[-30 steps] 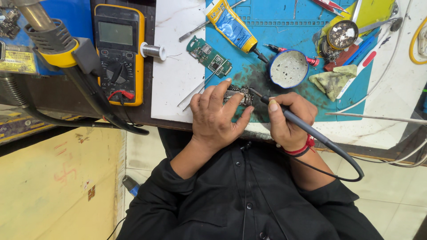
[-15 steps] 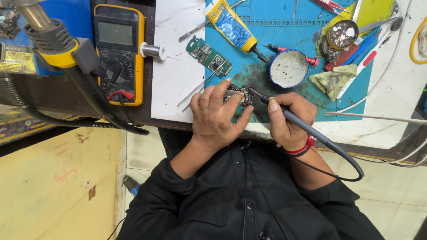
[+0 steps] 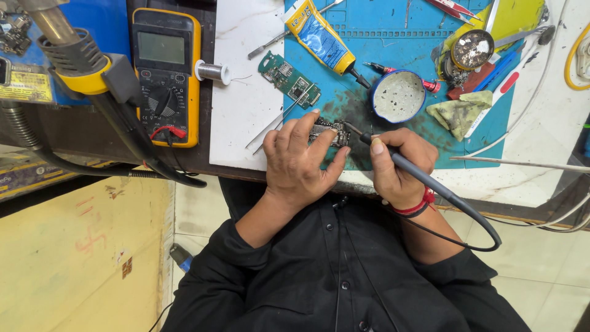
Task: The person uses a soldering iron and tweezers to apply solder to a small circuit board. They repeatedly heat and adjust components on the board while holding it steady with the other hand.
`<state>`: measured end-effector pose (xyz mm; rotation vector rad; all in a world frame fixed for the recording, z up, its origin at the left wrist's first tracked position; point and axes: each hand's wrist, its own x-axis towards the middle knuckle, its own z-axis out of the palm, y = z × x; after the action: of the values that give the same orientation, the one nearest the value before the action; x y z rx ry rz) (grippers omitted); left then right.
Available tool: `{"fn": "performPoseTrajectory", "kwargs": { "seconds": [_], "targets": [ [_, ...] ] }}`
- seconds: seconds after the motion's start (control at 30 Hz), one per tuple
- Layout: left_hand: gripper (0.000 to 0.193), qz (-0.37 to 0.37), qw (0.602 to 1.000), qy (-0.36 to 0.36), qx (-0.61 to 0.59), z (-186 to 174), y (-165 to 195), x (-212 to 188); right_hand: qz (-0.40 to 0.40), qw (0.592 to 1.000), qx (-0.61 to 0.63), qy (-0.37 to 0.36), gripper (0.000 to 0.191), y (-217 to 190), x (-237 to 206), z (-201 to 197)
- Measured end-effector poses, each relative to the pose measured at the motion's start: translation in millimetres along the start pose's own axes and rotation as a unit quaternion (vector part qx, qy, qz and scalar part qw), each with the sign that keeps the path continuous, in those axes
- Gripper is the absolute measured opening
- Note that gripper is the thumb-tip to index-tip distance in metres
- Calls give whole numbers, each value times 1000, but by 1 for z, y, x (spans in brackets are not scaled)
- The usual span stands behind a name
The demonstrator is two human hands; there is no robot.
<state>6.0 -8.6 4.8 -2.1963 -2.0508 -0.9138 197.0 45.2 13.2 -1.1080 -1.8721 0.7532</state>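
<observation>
A small dark circuit board (image 3: 327, 130) lies on the blue work mat (image 3: 393, 55) near the bench's front edge. My left hand (image 3: 301, 160) rests over it, with the fingers pressing it down and the thumb beside it. In my right hand (image 3: 396, 163) sits a soldering iron (image 3: 399, 166), held like a pen, its thin tip (image 3: 351, 128) touching the board's right end. The iron's dark cable (image 3: 473, 215) loops down past my wrist.
A green circuit board (image 3: 290, 80), tweezers (image 3: 273, 126), a glue tube (image 3: 322, 37) and a round blue tin (image 3: 398, 96) lie behind my hands. A yellow multimeter (image 3: 165, 74), a solder spool (image 3: 212, 71) and a hot-air handle (image 3: 80, 61) stand at the left. A green cloth (image 3: 458, 114) is at the right.
</observation>
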Motion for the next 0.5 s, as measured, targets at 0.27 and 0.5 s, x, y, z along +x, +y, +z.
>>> {"fn": "performPoseTrajectory", "kwargs": {
  "seconds": [0.27,0.5],
  "targets": [
    [34,1,1000,2,1,1,0,0,9,1000,1,4,15,-1,1,1],
    [33,-3,1000,0,0,1,1,0,6,1000,8,7,16,-1,1,1]
  ]
}}
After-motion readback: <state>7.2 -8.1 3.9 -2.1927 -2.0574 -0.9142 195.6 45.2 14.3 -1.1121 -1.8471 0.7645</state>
